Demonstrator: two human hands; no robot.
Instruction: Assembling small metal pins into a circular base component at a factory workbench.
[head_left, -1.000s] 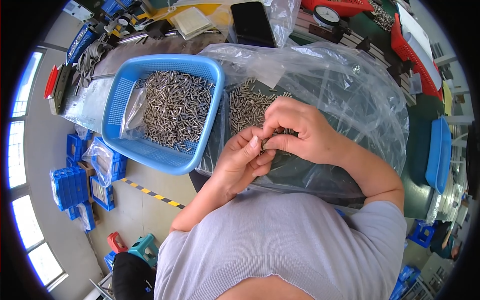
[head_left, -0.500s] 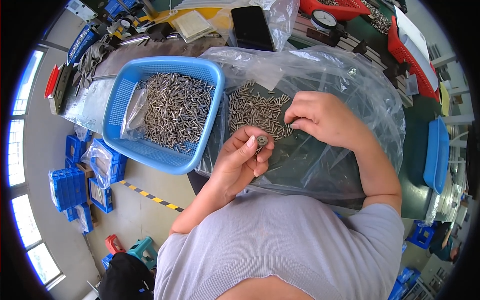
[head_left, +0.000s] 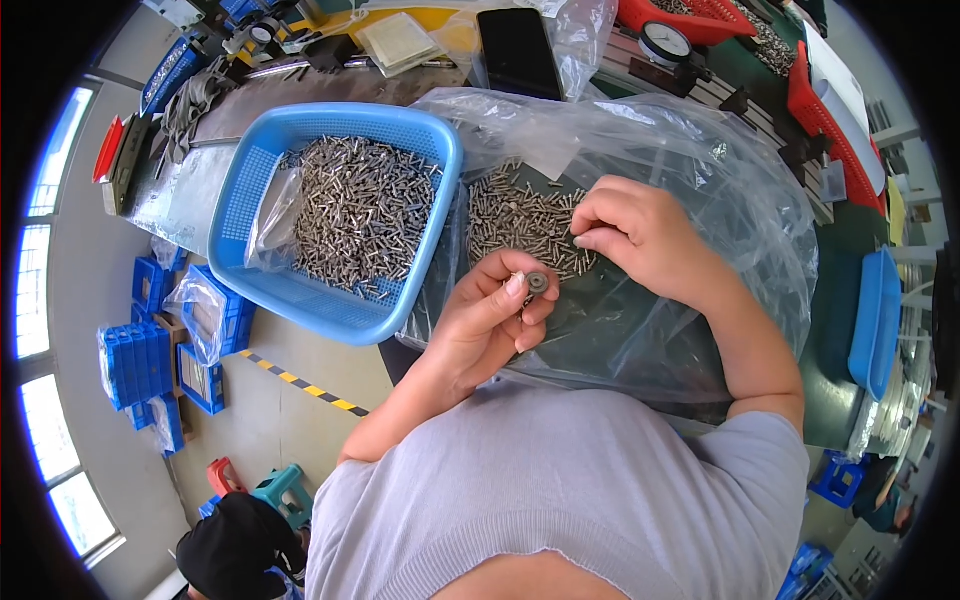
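Note:
My left hand (head_left: 480, 322) is closed, pinching a small round metal piece with a central hole (head_left: 537, 284) between thumb and fingers. Beyond it, a pile of short metal pins (head_left: 515, 215) lies on a clear plastic sheet (head_left: 690, 150) over the green table. At the right edge of this pile, my right hand (head_left: 648, 238) is also closed, thumb and index finger pressed together. Whatever sits at those fingertips is too small to make out. To the left stands a blue plastic basket (head_left: 225, 235) with many similar pins (head_left: 365, 205) and a clear bag (head_left: 277, 220) inside.
At the back lie a black phone (head_left: 519, 52) and a pale pad (head_left: 398, 42). A dial gauge (head_left: 665, 42) and red baskets (head_left: 815, 105) stand back right. A blue tray (head_left: 873, 325) is at the far right. Another person's dark-covered head (head_left: 240, 545) shows lower left.
The whole view has shifted slightly, carrying the table things a little to the right. Both hands keep nearly the same pose, the right still by the pile's edge.

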